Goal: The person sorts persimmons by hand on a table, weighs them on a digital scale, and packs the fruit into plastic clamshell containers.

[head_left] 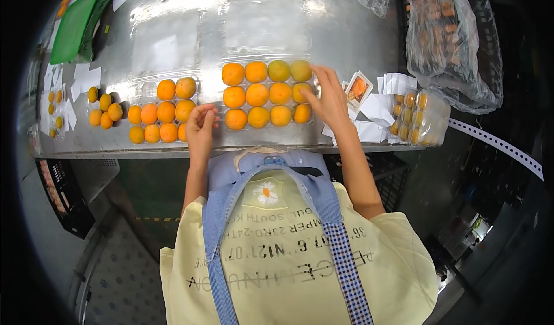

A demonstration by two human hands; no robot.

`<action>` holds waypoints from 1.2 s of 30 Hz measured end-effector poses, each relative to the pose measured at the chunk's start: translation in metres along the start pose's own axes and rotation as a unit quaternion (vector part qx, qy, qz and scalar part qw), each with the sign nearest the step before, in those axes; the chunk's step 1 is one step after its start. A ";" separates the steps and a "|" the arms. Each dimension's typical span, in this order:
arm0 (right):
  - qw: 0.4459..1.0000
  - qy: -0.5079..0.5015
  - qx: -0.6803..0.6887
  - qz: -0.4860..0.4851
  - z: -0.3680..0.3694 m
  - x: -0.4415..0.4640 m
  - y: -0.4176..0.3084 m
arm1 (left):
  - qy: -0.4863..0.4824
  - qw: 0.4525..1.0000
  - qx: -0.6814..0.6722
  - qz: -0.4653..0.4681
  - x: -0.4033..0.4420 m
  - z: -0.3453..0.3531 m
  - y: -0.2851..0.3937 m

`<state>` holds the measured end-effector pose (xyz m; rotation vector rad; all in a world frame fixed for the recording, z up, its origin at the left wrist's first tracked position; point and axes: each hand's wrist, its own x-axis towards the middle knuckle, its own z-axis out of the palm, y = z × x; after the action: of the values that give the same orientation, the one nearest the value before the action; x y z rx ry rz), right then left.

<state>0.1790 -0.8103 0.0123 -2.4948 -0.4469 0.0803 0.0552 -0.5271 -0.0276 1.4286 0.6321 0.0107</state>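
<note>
I see twelve round fruits (257,95) in the clear box (268,56). At its right edge, the right hand (328,97) has thumb and fingers spread; just left of it, the left hand (200,124) has curled fingers, and I can't tell if they pinch anything. Farther left of the clear box sits a second box (149,89) with more fruit.

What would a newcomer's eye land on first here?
Most likely the twelve fruits, bright orange with some greener ones, in the open clear pack mid-table, with the right hand at its right edge. Next, perhaps, the vivid green plastic object at the table's far left. The crumpled clear plastic at upper right also stands out.
</note>
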 end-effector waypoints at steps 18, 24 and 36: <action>0.976 -0.120 0.181 -0.013 -0.005 0.018 -0.020 | -0.208 0.952 -0.182 -0.128 -0.014 0.059 0.039; 0.988 -0.063 0.121 -0.078 0.019 0.029 -0.037 | -0.254 0.886 -0.317 -0.226 -0.009 0.048 0.033; 0.987 -0.107 -0.111 -0.048 0.040 0.055 -0.035 | -0.136 0.896 -0.415 -0.084 -0.021 -0.063 0.034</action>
<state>0.2144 -0.7429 0.0014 -2.6892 -0.6996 0.2761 0.0242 -0.4717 0.0117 0.5280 0.4299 -0.0504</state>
